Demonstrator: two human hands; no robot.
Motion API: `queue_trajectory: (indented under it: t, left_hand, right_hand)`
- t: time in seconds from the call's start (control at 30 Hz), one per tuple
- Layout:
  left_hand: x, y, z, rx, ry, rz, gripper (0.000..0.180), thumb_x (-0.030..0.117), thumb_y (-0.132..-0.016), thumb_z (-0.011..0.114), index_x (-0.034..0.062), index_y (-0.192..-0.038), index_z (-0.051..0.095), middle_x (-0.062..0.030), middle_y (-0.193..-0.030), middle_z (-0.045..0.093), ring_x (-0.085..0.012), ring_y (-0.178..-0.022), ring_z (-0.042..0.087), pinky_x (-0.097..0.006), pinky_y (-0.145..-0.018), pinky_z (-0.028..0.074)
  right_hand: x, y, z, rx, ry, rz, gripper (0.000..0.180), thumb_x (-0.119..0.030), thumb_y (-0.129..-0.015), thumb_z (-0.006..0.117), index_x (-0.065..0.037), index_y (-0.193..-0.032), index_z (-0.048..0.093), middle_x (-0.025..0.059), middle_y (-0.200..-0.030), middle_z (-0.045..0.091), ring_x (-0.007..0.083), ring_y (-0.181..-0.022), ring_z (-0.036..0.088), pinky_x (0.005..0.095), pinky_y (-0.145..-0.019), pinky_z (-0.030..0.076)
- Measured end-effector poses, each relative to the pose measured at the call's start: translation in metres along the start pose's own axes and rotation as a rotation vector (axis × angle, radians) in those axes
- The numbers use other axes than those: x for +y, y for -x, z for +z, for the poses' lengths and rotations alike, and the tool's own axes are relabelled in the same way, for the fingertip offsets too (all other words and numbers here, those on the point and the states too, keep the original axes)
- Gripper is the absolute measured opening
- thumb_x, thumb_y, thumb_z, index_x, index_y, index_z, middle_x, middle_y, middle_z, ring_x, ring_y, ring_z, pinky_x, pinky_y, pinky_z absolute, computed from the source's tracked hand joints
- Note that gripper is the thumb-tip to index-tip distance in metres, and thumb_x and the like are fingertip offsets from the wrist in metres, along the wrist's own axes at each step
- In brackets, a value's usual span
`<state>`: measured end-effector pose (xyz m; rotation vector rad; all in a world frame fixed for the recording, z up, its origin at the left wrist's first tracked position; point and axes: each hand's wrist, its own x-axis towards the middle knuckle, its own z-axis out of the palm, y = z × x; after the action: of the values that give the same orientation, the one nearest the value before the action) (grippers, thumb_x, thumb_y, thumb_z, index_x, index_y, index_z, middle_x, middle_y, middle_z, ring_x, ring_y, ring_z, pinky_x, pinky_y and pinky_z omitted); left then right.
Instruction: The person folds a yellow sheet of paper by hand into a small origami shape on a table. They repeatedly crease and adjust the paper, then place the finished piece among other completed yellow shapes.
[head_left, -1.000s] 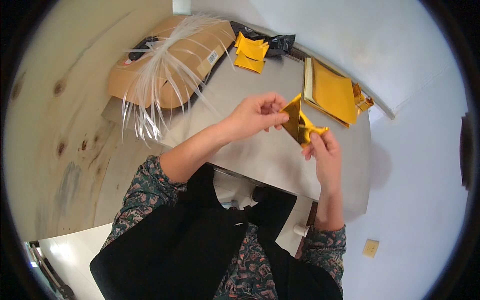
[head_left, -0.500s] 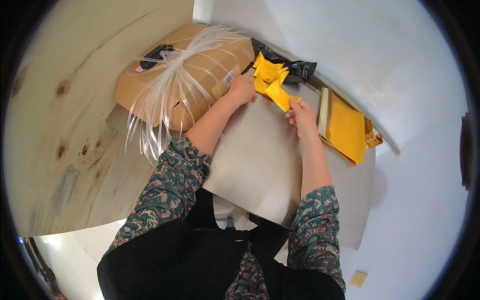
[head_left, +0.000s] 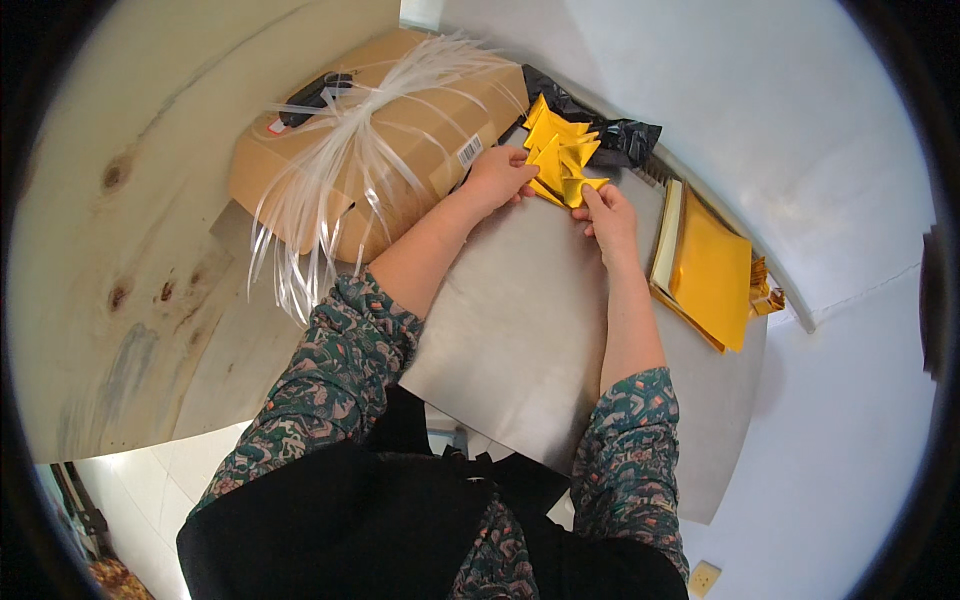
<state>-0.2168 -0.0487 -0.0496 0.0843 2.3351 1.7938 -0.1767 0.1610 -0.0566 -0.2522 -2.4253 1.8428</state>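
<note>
Several shiny yellow folded paper pieces (head_left: 558, 138) lie overlapping in a row at the far side of the metal sheet (head_left: 500, 330). My right hand (head_left: 612, 220) pinches the nearest folded yellow paper (head_left: 578, 192) between thumb and fingers. From the other side my left hand (head_left: 498, 178) closes its fingertips on the edge of the folded yellow paper, next to the cardboard box. Part of the paper is hidden behind my fingers.
A large cardboard box (head_left: 440, 105) on the left carries a bundle of clear plastic strips (head_left: 365, 120) and a black object (head_left: 312, 98). Black plastic (head_left: 630, 142) lies behind the folded pieces. Flat yellow sheets (head_left: 708, 268) are stacked at right, beside crumpled yellow paper (head_left: 765, 290).
My right hand has brought the yellow paper closer in against the other pieces. My left hand has shifted slightly right, onto their edge. The whole view has moved a little.
</note>
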Motion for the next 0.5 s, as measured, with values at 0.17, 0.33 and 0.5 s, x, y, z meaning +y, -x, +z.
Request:
queue_trajectory:
  t: [0.17, 0.33, 0.5]
  left_hand:
    - [-0.005, -0.001, -0.006, -0.071, 0.148, 0.057, 0.042, 0.02, -0.095, 0.074, 0.001, -0.132, 0.066, -0.0023, -0.099, 0.073, -0.0046, -0.065, 0.062, -0.02, -0.051, 0.043]
    - [-0.012, -0.007, -0.013, -0.196, 0.146, 0.078, 0.038, 0.017, -0.097, 0.072, 0.0038, -0.132, 0.066, -0.0028, -0.104, 0.075, -0.0048, -0.076, 0.066, -0.019, -0.058, 0.046]
    - [-0.013, -0.002, -0.011, -0.178, 0.254, 0.049, 0.034, 0.016, -0.099, 0.07, 0.0036, -0.131, 0.067, -0.0033, -0.106, 0.075, -0.0072, -0.084, 0.07, -0.021, -0.061, 0.052]
  right_hand:
    - [0.007, -0.001, -0.006, -0.018, -0.141, -0.056, 0.023, -0.023, -0.1, 0.07, -0.005, -0.113, 0.066, 0.0025, -0.093, 0.07, 0.0089, -0.071, 0.068, 0.0224, -0.052, 0.046]
    - [0.016, -0.007, -0.017, -0.054, -0.264, -0.104, 0.028, -0.02, -0.099, 0.073, -0.004, -0.122, 0.067, 0.0013, -0.091, 0.07, 0.0074, -0.069, 0.064, 0.0214, -0.054, 0.045]
    - [0.023, -0.008, -0.021, -0.062, -0.256, -0.177, 0.024, -0.016, -0.099, 0.073, -0.004, -0.119, 0.069, -0.0001, -0.092, 0.071, 0.0072, -0.071, 0.064, 0.021, -0.056, 0.046]
